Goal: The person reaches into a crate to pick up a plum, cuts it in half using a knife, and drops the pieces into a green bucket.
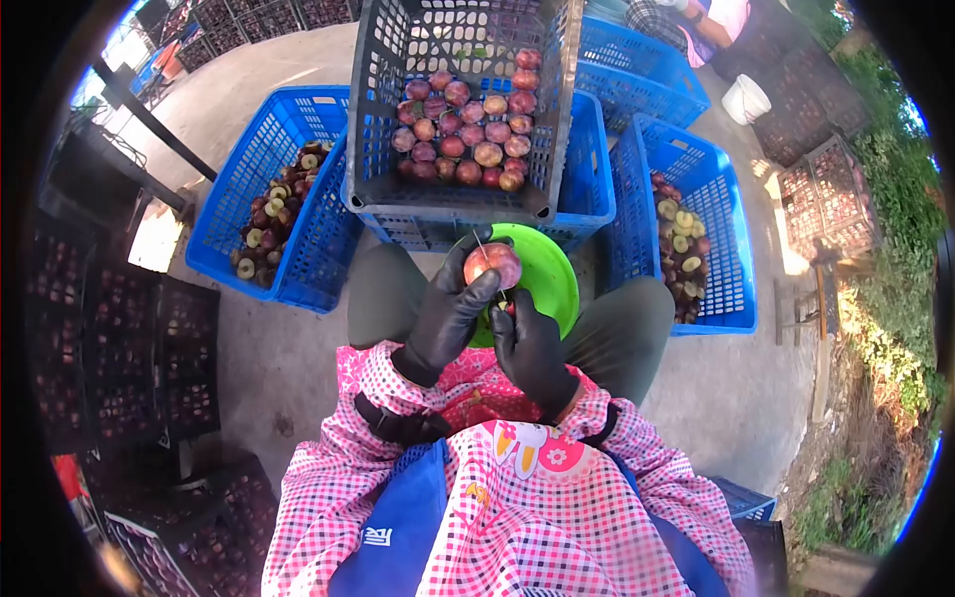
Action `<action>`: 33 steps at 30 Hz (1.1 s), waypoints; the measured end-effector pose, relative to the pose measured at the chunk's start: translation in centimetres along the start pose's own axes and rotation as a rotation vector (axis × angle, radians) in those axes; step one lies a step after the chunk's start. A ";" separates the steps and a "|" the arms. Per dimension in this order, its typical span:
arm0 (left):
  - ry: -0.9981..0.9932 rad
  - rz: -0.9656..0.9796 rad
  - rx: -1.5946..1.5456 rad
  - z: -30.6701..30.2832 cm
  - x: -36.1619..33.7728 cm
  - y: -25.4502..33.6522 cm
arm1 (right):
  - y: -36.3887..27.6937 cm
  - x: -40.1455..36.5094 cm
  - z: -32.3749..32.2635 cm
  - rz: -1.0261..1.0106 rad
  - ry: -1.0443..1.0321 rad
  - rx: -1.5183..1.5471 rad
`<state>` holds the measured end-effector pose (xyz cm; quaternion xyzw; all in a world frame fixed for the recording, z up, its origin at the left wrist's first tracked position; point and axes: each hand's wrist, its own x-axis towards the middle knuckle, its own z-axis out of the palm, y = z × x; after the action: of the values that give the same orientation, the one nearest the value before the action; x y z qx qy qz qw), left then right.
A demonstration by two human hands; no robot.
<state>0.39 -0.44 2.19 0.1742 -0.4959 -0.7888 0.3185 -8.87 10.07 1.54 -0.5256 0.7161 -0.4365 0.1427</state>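
**Q:** What do the hands have hold of?

**A:** The black-gloved left hand (pixel 448 310) is clasped around a red fruit (pixel 494 265), fingers wrapped over its left side. It holds the fruit just above the green bowl (pixel 552 279) in the person's lap. The right hand (pixel 532 350), also gloved, is curled just below the fruit with its fingertips against the underside. Whether it grips anything cannot be told.

**Q:** And around them, biggest first?

**A:** A grey crate (pixel 458 194) tilts toward the person, with whole fruit (pixel 468 129) heaped at its low end. It rests on a lower blue crate (pixel 595 189). Flanking the stack are a left blue crate (pixel 249 149) and a right blue crate (pixel 721 189). Each holds cut fruit, pale faces showing among dark skins. The green bowl sits between the knees, just in front of the stack. Smallest is a thin pale sliver (pixel 480 244) standing up from the top of the held fruit beside the left thumb. It is too fine to identify.
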 end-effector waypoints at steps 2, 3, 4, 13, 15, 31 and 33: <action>-0.038 -0.117 -0.417 0.4 0.3 0.3 | 0.2 0.1 0.6 0.007 0.121 0.024; -0.051 -0.121 -0.428 -0.3 0.2 -0.1 | 0.5 -0.1 1.3 0.011 0.128 0.009; -0.037 -0.143 -0.386 -1.1 0.2 -0.9 | 0.9 -0.5 2.0 0.012 0.162 0.001; -0.016 0.281 0.412 0.3 1.4 -0.8 | -0.2 -0.1 0.9 0.026 0.209 0.194; -0.002 0.077 0.014 0.2 1.6 -1.1 | -0.1 0.3 0.6 0.008 0.194 0.122; -0.064 -0.177 0.005 -0.4 1.7 0.9 | 0.9 -0.2 0.5 0.007 0.114 0.240; -0.026 0.402 0.775 0.7 1.2 2.0 | 0.9 -0.4 0.1 -0.004 0.105 0.225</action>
<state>-0.27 -1.39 4.31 0.1710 -0.7834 -0.4688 0.3705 -9.23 10.40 0.67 -0.4842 0.6680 -0.5414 0.1620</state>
